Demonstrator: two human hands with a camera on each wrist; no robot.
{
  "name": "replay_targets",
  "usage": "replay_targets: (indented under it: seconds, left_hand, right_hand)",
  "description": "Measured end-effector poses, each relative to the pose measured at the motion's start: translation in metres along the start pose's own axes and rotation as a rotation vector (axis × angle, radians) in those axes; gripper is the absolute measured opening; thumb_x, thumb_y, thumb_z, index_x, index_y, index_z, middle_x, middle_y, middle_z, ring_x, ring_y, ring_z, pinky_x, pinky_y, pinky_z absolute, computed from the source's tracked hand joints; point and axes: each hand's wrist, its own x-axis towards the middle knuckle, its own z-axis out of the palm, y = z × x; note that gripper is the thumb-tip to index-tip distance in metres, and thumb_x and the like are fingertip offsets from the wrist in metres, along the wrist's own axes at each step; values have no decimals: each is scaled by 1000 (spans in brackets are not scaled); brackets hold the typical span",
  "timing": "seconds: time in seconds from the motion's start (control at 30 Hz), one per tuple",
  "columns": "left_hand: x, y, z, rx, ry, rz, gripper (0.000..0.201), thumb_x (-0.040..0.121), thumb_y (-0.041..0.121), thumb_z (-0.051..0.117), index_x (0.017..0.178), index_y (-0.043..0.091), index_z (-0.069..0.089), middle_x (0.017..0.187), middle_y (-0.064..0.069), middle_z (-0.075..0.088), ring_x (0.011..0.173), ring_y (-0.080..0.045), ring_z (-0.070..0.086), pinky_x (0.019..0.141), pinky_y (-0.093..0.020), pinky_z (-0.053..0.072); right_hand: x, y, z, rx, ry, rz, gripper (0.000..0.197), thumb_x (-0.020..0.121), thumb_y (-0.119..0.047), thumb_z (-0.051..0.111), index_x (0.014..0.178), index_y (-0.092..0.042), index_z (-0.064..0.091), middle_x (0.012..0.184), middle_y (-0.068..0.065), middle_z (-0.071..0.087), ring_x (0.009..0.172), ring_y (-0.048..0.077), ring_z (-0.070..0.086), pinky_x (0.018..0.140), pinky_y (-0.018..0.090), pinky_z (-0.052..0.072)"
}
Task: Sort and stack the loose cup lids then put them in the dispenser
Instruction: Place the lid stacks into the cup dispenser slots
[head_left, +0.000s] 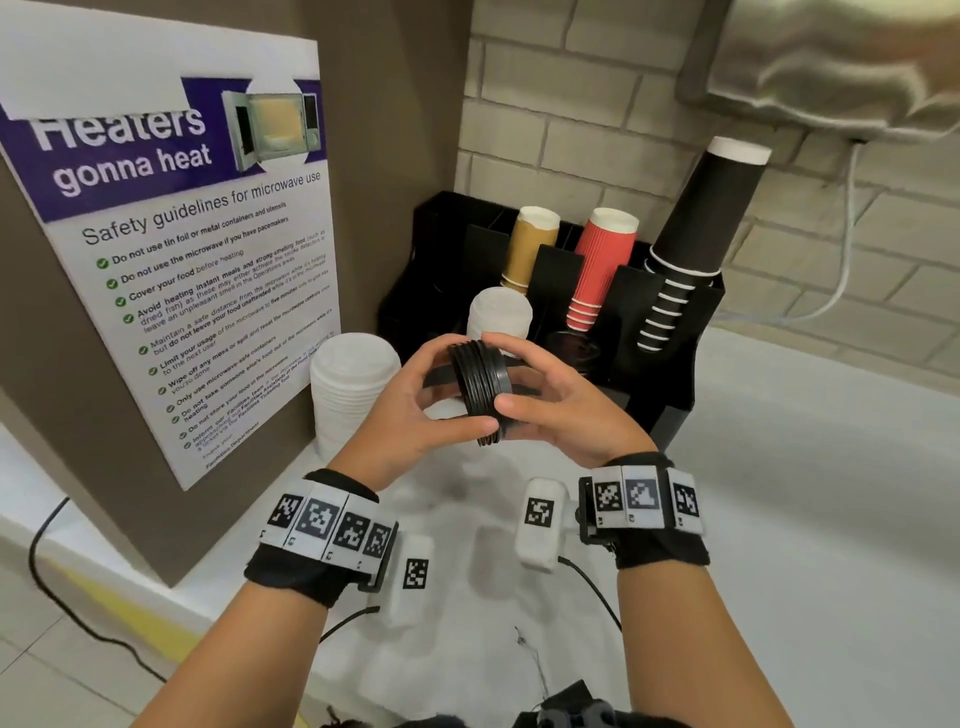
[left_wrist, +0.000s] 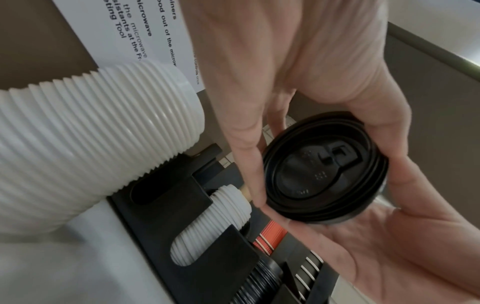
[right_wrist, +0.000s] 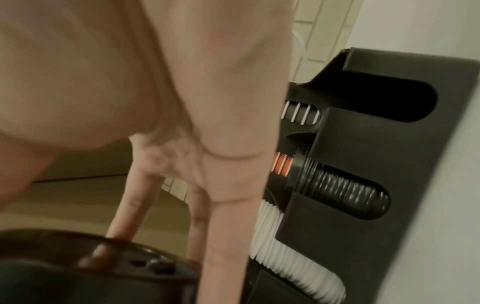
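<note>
A short stack of black cup lids (head_left: 483, 397) is held on edge between both hands, just in front of the black dispenser (head_left: 670, 364). My left hand (head_left: 454, 387) grips its left face, thumb below and fingers curled over the rim. My right hand (head_left: 511, 371) grips the right side the same way. The left wrist view shows the top lid's face (left_wrist: 324, 168) ringed by fingers (left_wrist: 246, 156). In the right wrist view the stack (right_wrist: 103, 273) sits blurred under my fingertips (right_wrist: 98, 255). One dispenser slot holds black lids (right_wrist: 345, 193), another white lids (right_wrist: 285, 257).
A tall stack of white lids (head_left: 353, 389) stands on the white counter left of the dispenser, by a brown panel with a microwave poster (head_left: 171, 249). Brown cups (head_left: 530, 244), red cups (head_left: 602, 265) and black cups (head_left: 696, 234) rise from the dispenser's back. A brick wall stands behind.
</note>
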Motion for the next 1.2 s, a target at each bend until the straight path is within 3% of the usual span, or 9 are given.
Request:
replay_targets:
  seconds: [0.17,0.3,0.43,0.57,0.73,0.83,0.93,1.07,1.2]
  left_hand:
    - [-1,6,-1,-4,23,29,75,62,33,84,129,31,50,122,15,61,111,-9,61,90,-20,48]
    - [-1,12,-1,-20,-13,19,75,63,33,85,128,45,50,123,23,60,115,-8,60,92,-20,49]
    - [1,14,-2,-32,-24,-4,76,64,37,83,130,49,48,126,20,60,121,-12,57,100,-29,49]
    - [3,12,0,-133,-25,-73,68,61,40,85,122,48,54,121,15,62,117,-24,61,88,-41,55]
    - [5,8,1,-233,-44,-145,63,66,38,79,124,41,52,113,17,67,110,-18,66,75,-30,57]
    - [7,7,2,-228,-26,-157,63,67,44,77,125,42,51,112,18,67,111,-14,65,76,-29,56]
    - [11,7,2,-236,-30,-169,57,75,40,75,126,42,51,114,14,67,113,-13,64,81,-29,56]
    - [18,11,-1,-227,36,-168,70,76,46,74,137,33,44,138,2,53,125,-17,56,99,-37,50]
    - [18,19,-9,-154,101,-161,51,76,53,58,124,39,53,127,8,58,111,-14,64,89,-29,52]
  right_hand:
    - [2,-1,4,17,38,-47,56,80,-14,71,128,-38,55,117,4,62,106,24,65,80,38,56]
    - [2,0,6,41,34,-77,57,81,-16,69,132,-37,51,121,8,61,111,29,62,85,47,55]
    - [-1,-2,5,15,-25,-68,69,80,-17,74,138,-39,44,131,13,56,117,29,59,87,43,53]
    - [1,-4,6,-163,-15,-89,90,69,-9,82,141,-43,38,138,-1,51,117,20,60,96,38,50]
    - [6,-2,12,-263,62,-136,87,68,-11,85,140,-37,42,130,-5,57,117,11,59,96,33,51]
    - [7,0,12,-280,106,-163,84,69,-12,84,139,-34,44,131,-3,56,118,11,57,94,30,51]
    - [8,2,13,-290,156,-201,79,70,-12,84,135,-35,46,125,1,58,112,14,60,93,36,53]
    - [18,-5,7,-327,197,-255,75,69,-11,84,133,-29,48,121,4,60,107,12,62,90,28,52]
    - [36,-26,-30,-414,430,-329,71,68,-11,83,129,-25,49,121,-4,59,108,11,61,92,31,52]
